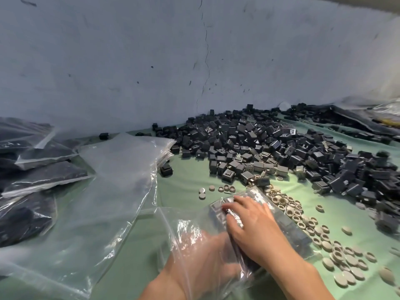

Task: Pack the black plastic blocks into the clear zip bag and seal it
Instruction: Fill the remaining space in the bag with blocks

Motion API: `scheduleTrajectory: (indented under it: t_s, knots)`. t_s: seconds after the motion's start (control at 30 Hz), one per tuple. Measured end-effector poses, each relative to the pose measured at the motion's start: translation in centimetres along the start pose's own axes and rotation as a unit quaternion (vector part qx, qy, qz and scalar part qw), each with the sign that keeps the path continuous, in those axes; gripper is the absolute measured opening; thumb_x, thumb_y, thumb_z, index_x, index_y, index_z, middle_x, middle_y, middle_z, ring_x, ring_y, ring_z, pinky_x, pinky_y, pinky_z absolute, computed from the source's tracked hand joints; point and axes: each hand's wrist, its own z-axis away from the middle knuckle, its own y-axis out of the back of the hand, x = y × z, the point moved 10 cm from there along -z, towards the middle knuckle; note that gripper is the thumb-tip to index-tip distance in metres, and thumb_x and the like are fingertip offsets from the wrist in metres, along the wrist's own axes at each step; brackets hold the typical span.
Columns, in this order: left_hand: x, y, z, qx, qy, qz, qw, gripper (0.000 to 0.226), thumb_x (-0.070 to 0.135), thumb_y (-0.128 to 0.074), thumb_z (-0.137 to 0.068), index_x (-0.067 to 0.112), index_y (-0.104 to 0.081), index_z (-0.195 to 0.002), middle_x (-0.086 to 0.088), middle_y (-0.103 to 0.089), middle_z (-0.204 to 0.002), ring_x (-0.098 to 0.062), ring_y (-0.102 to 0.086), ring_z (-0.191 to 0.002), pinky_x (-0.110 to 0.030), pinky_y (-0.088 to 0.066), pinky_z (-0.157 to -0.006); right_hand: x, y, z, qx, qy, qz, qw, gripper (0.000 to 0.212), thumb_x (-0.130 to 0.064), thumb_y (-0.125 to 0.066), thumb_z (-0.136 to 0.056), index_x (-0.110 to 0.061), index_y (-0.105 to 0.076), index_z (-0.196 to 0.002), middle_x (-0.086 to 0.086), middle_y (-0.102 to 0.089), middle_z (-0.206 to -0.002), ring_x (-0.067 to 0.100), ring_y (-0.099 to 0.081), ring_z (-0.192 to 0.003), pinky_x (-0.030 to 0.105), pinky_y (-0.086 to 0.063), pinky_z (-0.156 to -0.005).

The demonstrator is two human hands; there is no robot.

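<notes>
Closest to the camera, the left hand (201,263) shows through the plastic of the clear zip bag (173,221). Its fingers point toward the right hand, but the shiny plastic blurs them, so I cannot tell if they are open or holding something. The right hand (257,232) lies on top of the bag. Its fingers (240,200) are spread out and press down flat, not wrapped around anything. Under them, inside the bag, sit some black plastic blocks (287,226).

The bag lies on the green tabletop (186,180). Just beside it, on the right, are lots of small grey round caps and rings (346,263). Farther back is a big loose pile of black blocks (270,148), reaching up to the pale wall (129,61). To the left lies a stack of empty clear bags (121,169), and past those, at the left edge, some filled bags (43,174) are piled up.
</notes>
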Motion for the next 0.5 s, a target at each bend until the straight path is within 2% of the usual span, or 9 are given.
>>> scheduleTrajectory:
  t_s: [0.03, 0.07, 0.13, 0.2, 0.27, 0.33, 0.4, 0.43, 0.5]
  knots:
    - [-1.2, -1.1, -0.4, -0.068, -0.019, 0.093, 0.993, 0.06, 0.021, -0.011, -0.093, 0.012, -0.053, -0.134, -0.013, -0.058, -0.135, -0.028, -0.057, -0.122, -0.032, -0.047, -0.098, -0.4, -0.4, 0.2, -0.005, 0.003, 0.004, 1.0, 0.04, -0.045, -0.028, -0.104, -0.046, -0.038, -0.142, -0.016, -0.025, -0.159, 0.007, -0.014, -0.15, 0.048, 0.001, -0.125]
    - [-0.6, -1.3, 0.6, -0.074, -0.055, 0.1, 0.991, 0.055, 0.037, -0.02, -0.097, 0.012, -0.054, -0.132, -0.013, -0.059, -0.131, -0.029, -0.056, -0.121, -0.035, -0.045, -0.1, -0.5, -0.7, 0.3, -0.003, 0.003, 0.008, 1.0, 0.04, -0.046, -0.026, -0.104, -0.046, -0.036, -0.143, -0.015, -0.023, -0.161, 0.008, -0.013, -0.151, 0.048, 0.003, -0.124]
    - [-1.9, 0.2, 2.7, -0.15, -0.148, 0.217, 0.953, 0.034, 0.042, -0.057, -0.096, 0.013, -0.066, -0.112, -0.006, -0.069, -0.106, -0.026, -0.063, -0.106, -0.037, -0.048, -0.097, -0.7, -0.6, 0.3, 0.007, 0.002, 0.015, 1.0, 0.04, -0.046, -0.024, -0.104, -0.045, -0.035, -0.142, -0.013, -0.022, -0.161, 0.009, -0.012, -0.151, 0.048, 0.004, -0.124]
    - [-6.0, 1.6, 3.6, -0.215, -0.109, 0.293, 0.925, 0.02, 0.042, -0.059, -0.097, 0.026, -0.07, -0.102, 0.005, -0.073, -0.092, -0.015, -0.069, -0.089, -0.032, -0.055, -0.085, -0.8, -0.5, 0.3, 0.013, 0.002, 0.02, 1.0, 0.04, -0.047, -0.023, -0.104, -0.045, -0.035, -0.142, -0.013, -0.023, -0.161, 0.009, -0.011, -0.151, 0.048, 0.004, -0.123]
    - [-8.4, 3.0, 3.6, -0.251, -0.053, 0.42, 0.871, 0.019, 0.034, -0.059, -0.099, 0.025, -0.072, -0.108, -0.002, -0.076, -0.102, -0.016, -0.07, -0.084, -0.029, -0.057, -0.073, -0.9, -0.5, 0.3, 0.014, 0.003, 0.025, 1.0, 0.04, -0.048, -0.023, -0.104, -0.044, -0.035, -0.142, -0.012, -0.023, -0.16, 0.01, -0.011, -0.151, 0.048, 0.005, -0.123]
    - [-12.7, 5.1, 2.7, -0.193, 0.014, 0.519, 0.833, 0.028, 0.03, -0.069, -0.087, 0.013, -0.075, -0.108, -0.015, -0.073, -0.106, -0.025, -0.069, -0.084, -0.034, -0.058, -0.069, -0.9, -0.6, 0.3, 0.01, 0.001, 0.03, 0.999, 0.041, -0.05, -0.023, -0.104, -0.042, -0.034, -0.142, -0.011, -0.022, -0.16, 0.012, -0.01, -0.151, 0.049, 0.006, -0.122]
    - [-15.5, 6.1, 2.5, -0.164, 0.062, 0.594, 0.785, 0.047, 0.041, -0.072, -0.077, 0.002, -0.075, -0.104, -0.021, -0.07, -0.099, -0.027, -0.067, -0.078, -0.038, -0.058, -0.063, -1.0, -0.6, 0.3, 0.005, 0.001, 0.037, 0.999, 0.042, -0.051, -0.022, -0.103, -0.042, -0.032, -0.144, -0.01, -0.023, -0.16, 0.013, -0.011, -0.151, 0.049, 0.007, -0.122]
    - [-16.1, 5.8, 2.2, -0.161, 0.083, 0.615, 0.767, 0.057, 0.051, -0.071, -0.081, -0.001, -0.074, -0.103, -0.022, -0.07, -0.096, -0.027, -0.067, -0.075, -0.038, -0.059, -0.061, -1.1, -0.6, 0.3, 0.002, 0.001, 0.04, 0.999, 0.043, -0.052, -0.022, -0.103, -0.043, -0.031, -0.144, -0.009, -0.023, -0.16, 0.014, -0.011, -0.152, 0.05, 0.007, -0.122]
    - [-16.7, 5.0, 1.6, -0.141, 0.109, 0.589, 0.788, 0.065, 0.061, -0.065, -0.08, -0.001, -0.076, -0.097, -0.019, -0.07, -0.086, -0.024, -0.067, -0.068, -0.035, -0.06, -0.057, -1.1, -0.6, 0.2, -0.004, 0.003, 0.045, 0.999, 0.043, -0.053, -0.022, -0.103, -0.046, -0.03, -0.145, -0.007, -0.023, -0.161, 0.016, -0.011, -0.152, 0.05, 0.008, -0.121]
